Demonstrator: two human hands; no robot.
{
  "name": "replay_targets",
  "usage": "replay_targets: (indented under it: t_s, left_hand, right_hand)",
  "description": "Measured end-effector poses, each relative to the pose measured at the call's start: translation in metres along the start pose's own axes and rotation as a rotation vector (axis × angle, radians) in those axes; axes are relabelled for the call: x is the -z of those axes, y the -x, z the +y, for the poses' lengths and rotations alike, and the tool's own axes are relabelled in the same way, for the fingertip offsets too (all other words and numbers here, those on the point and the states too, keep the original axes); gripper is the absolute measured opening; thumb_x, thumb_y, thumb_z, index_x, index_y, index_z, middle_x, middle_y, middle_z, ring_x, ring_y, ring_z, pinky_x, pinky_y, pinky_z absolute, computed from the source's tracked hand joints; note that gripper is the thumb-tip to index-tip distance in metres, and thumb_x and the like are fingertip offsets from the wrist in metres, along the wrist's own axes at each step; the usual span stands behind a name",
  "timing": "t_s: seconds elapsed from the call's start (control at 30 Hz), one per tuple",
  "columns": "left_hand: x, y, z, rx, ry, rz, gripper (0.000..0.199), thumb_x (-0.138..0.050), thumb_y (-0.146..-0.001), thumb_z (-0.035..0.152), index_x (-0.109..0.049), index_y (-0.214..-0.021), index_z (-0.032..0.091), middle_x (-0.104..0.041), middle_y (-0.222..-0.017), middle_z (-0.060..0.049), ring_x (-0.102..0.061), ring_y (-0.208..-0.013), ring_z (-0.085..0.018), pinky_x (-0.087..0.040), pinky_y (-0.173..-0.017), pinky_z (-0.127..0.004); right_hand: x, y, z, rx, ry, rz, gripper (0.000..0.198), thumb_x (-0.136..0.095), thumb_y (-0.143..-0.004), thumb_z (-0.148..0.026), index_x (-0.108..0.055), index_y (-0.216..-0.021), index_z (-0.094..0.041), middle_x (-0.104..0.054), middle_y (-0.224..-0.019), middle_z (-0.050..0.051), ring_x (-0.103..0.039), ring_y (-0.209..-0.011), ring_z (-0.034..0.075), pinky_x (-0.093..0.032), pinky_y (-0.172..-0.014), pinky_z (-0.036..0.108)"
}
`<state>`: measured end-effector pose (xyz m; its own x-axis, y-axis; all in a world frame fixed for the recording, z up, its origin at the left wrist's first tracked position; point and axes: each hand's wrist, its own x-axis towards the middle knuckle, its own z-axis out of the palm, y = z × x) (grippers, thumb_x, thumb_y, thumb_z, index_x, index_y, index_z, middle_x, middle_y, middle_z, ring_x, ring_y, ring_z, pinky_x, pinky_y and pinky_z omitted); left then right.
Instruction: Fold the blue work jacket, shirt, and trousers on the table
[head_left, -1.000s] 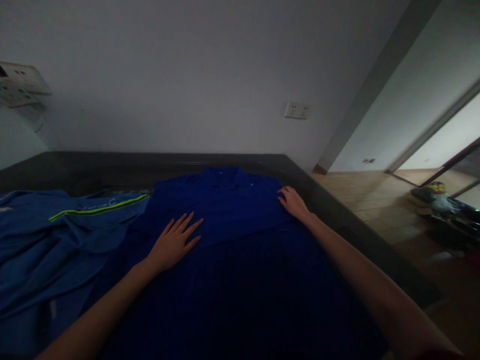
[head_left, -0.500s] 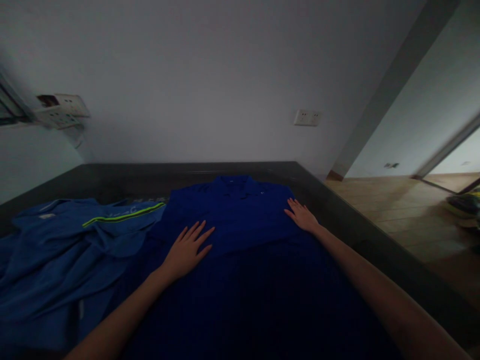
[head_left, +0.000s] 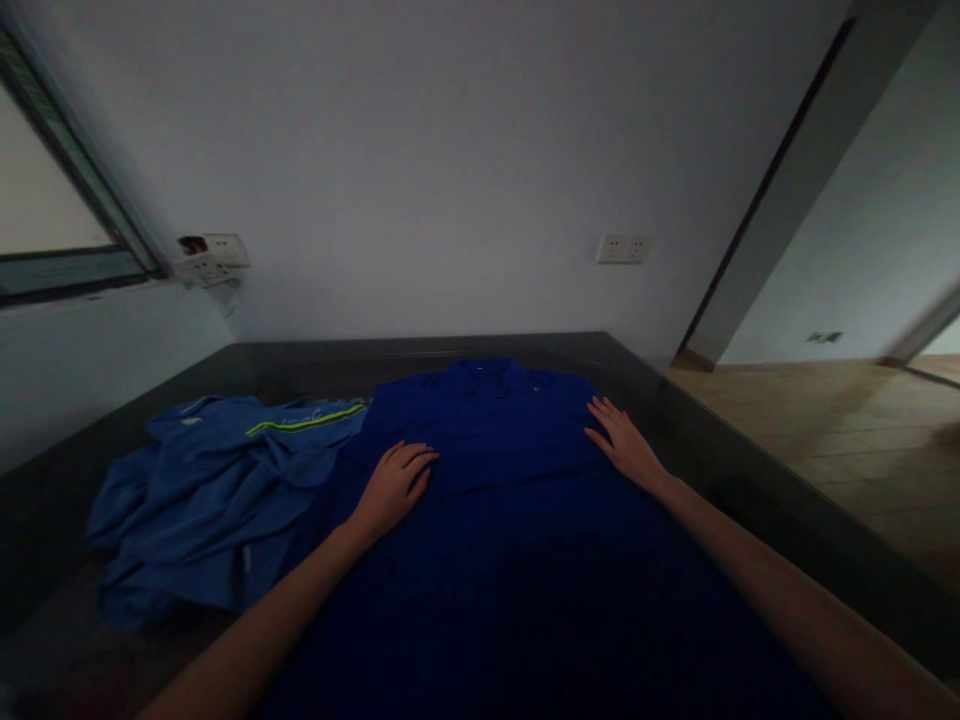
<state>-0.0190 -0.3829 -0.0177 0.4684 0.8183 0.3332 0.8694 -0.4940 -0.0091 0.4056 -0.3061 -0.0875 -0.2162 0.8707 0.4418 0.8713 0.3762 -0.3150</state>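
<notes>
A: Where was the blue shirt (head_left: 480,455)?

B: Spread across a dark table (head_left: 420,348), its collar (head_left: 484,374) pointing toward the pale wall (head_left: 420,180) at the far edge. The near part of the cloth sank into deep shadow, its details lost.

A: And the person's hands?

B: Both bare and both resting on the fabric. The left hand (head_left: 394,485), open with its fingers gently bent, lay on the side of the shirt nearer the other garment. The right hand (head_left: 624,442), also open, its fingers extended, lay along the opposite edge, below the shoulder. Neither had cloth bunched in its grasp.

A: What was the other garment?

B: A rumpled lighter-blue garment (head_left: 210,490) on the same tabletop, just beside the shirt on the left, crossed by a bright yellow-green stripe (head_left: 307,420). Pale lettering near the stripe was too blurred to read.

A: And the room around them?

B: Dimly lit. A white wall socket (head_left: 623,249) sat above the table's far edge, a window (head_left: 82,265) stood at the left, and light wooden flooring (head_left: 817,410) stretched away at the right.
</notes>
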Motion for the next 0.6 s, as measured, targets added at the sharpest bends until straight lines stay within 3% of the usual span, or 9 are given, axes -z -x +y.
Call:
replay_targets:
  t_s: [0.17, 0.4, 0.6]
  left_hand:
    - [0.013, 0.020, -0.006, 0.038, -0.029, -0.039, 0.039, -0.035, -0.095, 0.033, -0.052, -0.129, 0.026, -0.052, -0.137, -0.005, -0.047, -0.127, -0.021, -0.033, -0.111, -0.045]
    - [0.004, 0.047, -0.025, 0.069, -0.100, -0.237, 0.049, -0.030, -0.097, 0.041, -0.026, -0.145, 0.037, -0.027, -0.153, -0.003, -0.027, -0.140, -0.024, -0.029, -0.111, -0.052]
    - [0.008, 0.045, -0.019, 0.102, -0.085, -0.289, 0.049, -0.027, -0.098, 0.042, -0.022, -0.146, 0.038, -0.021, -0.155, -0.001, -0.022, -0.142, -0.022, -0.025, -0.113, -0.051]
  right_hand:
    - [0.019, 0.038, -0.018, 0.056, -0.046, -0.028, 0.062, -0.032, -0.093, -0.056, -0.034, -0.145, -0.021, -0.028, -0.153, 0.007, -0.018, -0.143, 0.023, -0.016, -0.116, 0.050]
    - [-0.008, 0.078, -0.006, 0.013, -0.067, -0.184, 0.064, -0.035, -0.091, -0.059, -0.034, -0.145, -0.024, -0.031, -0.151, 0.006, -0.027, -0.139, 0.024, -0.022, -0.115, 0.050]
    - [-0.018, 0.084, 0.001, 0.008, -0.060, -0.186, 0.063, -0.036, -0.089, -0.060, -0.036, -0.144, -0.028, -0.034, -0.149, 0.004, -0.029, -0.138, 0.025, -0.023, -0.115, 0.051]
